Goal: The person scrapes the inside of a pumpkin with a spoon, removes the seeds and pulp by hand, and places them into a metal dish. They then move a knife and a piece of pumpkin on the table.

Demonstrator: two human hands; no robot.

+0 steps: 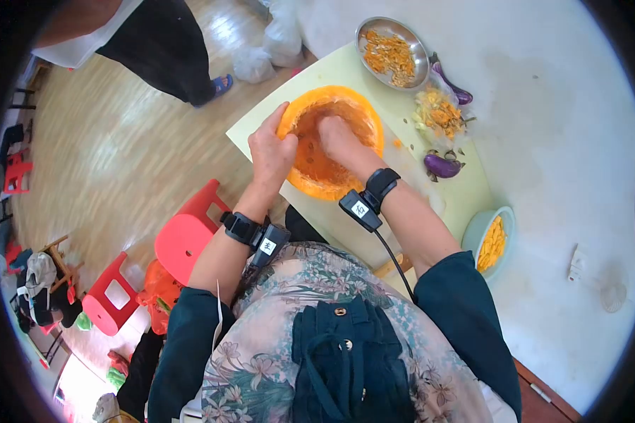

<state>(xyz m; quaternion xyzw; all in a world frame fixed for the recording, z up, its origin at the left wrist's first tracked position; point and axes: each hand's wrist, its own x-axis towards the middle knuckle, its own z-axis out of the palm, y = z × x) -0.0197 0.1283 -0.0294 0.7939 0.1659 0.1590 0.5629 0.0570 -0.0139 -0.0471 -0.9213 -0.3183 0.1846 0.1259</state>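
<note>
An orange basin (379, 134) stands on the pale table, its inner wall smeared with whitish residue and its bottom reddish-brown. My left hand (272, 149) grips the basin's left rim, thumb on the inner side. Inside the basin, my right hand (336, 138) reaches down with the knuckles up; its fingers are hidden, so what they hold cannot be seen. A few small seed-like bits show in the bottom near it.
Up and right lies a steel bowl (421, 53) of orange scraps and seeds. Beside it are a purple eggplant (453, 84), a bag of peelings (441, 113) and another eggplant (442, 166). A green basin (470, 236) holds orange pieces. Red stools (180, 243) stand left; a person (159, 49) stands beyond.
</note>
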